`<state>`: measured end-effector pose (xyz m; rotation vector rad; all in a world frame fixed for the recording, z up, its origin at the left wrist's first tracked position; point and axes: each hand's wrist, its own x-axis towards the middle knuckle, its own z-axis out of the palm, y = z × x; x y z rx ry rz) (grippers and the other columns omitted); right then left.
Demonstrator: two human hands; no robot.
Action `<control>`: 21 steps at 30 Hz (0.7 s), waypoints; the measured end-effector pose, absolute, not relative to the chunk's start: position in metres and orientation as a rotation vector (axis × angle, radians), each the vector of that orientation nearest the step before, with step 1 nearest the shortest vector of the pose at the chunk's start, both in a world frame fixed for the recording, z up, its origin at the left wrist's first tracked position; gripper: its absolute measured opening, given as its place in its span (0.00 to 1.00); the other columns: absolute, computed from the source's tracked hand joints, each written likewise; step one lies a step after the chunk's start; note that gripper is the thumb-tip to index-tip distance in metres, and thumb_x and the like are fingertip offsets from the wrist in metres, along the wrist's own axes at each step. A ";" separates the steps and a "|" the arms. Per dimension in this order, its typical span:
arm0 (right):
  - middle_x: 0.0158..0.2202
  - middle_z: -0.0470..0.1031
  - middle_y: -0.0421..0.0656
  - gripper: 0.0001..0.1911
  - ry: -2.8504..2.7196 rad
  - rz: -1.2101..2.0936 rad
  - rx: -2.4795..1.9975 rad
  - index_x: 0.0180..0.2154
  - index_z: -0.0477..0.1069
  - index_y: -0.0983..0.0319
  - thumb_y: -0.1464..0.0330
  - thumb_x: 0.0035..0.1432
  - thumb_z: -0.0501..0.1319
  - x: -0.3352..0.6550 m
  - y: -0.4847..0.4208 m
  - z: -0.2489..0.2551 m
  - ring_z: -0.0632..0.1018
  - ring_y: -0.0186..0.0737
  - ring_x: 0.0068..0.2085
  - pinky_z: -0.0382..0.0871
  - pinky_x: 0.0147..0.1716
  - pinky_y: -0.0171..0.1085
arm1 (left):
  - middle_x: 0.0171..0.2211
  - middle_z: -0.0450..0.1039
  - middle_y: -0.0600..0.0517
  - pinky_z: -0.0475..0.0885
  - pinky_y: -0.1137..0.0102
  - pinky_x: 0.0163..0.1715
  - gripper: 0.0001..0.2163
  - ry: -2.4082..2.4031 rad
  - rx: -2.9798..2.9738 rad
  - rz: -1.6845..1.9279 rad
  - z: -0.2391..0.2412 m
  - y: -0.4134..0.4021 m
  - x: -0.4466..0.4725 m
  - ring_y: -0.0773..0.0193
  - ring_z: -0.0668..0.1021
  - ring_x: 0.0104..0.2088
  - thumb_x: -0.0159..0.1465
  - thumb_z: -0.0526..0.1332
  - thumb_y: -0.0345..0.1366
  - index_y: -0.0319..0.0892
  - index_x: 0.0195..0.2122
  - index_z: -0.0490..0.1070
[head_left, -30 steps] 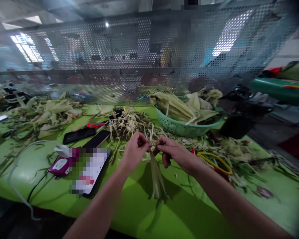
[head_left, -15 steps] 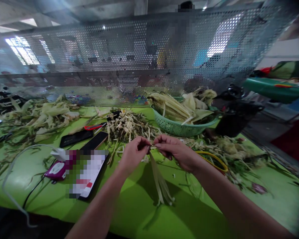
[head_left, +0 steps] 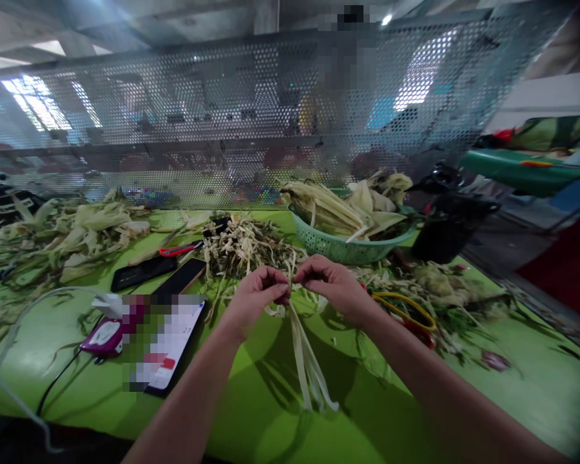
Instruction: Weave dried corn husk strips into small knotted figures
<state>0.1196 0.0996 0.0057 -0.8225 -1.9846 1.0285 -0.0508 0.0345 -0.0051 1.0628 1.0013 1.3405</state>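
A small bundle of pale corn husk strips [head_left: 304, 361] hangs down over the green table, its loose ends fanned out toward me. My left hand [head_left: 257, 295] pinches the bundle near its top between thumb and fingers. Close on the other side is my right hand [head_left: 332, 287], with its fingers curled and the fingertips together at the same knot-like spot. Short husk ends stick up between the two hands. What exactly lies in the right fingertips is too small to see.
Behind my hands lies a heap of tied husk pieces [head_left: 246, 248]. A green basket [head_left: 350, 250] holds dried husks. Yellow-handled scissors [head_left: 408, 309] lie right. Phones [head_left: 178, 280], a red cutter [head_left: 180, 249] and a purple power strip [head_left: 104, 338] lie left. A perforated metal screen [head_left: 212, 129] stands behind.
My right fingers have curled in more and the hand has tilted. More of the husk ends now shows above the fingertips. The view has shifted slightly to the right.
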 end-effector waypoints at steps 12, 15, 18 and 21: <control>0.32 0.68 0.42 0.02 -2.113 0.699 -0.741 0.29 0.71 0.60 0.69 0.53 0.63 0.117 0.095 0.005 0.71 0.38 0.35 0.65 0.35 0.36 | 0.24 0.71 0.54 0.68 0.74 0.29 0.09 0.985 1.017 1.349 -0.005 0.034 -0.051 0.72 0.73 0.24 0.52 0.67 0.34 0.37 0.31 0.69; 0.32 0.68 0.42 0.03 -2.123 0.716 -0.754 0.29 0.72 0.60 0.67 0.54 0.64 0.117 0.095 0.004 0.71 0.39 0.35 0.66 0.36 0.37 | 0.25 0.70 0.55 0.69 0.73 0.29 0.09 1.005 1.018 1.354 -0.006 0.035 -0.051 0.72 0.72 0.24 0.51 0.67 0.34 0.37 0.30 0.69; 0.32 0.68 0.42 0.04 -2.124 0.730 -0.766 0.30 0.73 0.60 0.67 0.54 0.64 0.116 0.094 0.005 0.71 0.38 0.35 0.66 0.36 0.37 | 0.25 0.70 0.55 0.69 0.73 0.29 0.09 1.017 1.028 1.355 -0.006 0.036 -0.051 0.73 0.72 0.24 0.51 0.67 0.34 0.37 0.30 0.69; 0.31 0.67 0.41 0.05 -2.116 0.745 -0.766 0.29 0.74 0.60 0.66 0.54 0.64 0.116 0.093 0.005 0.71 0.38 0.34 0.65 0.35 0.37 | 0.26 0.70 0.55 0.69 0.73 0.30 0.09 1.029 1.044 1.360 -0.007 0.037 -0.052 0.72 0.72 0.24 0.52 0.66 0.34 0.37 0.31 0.69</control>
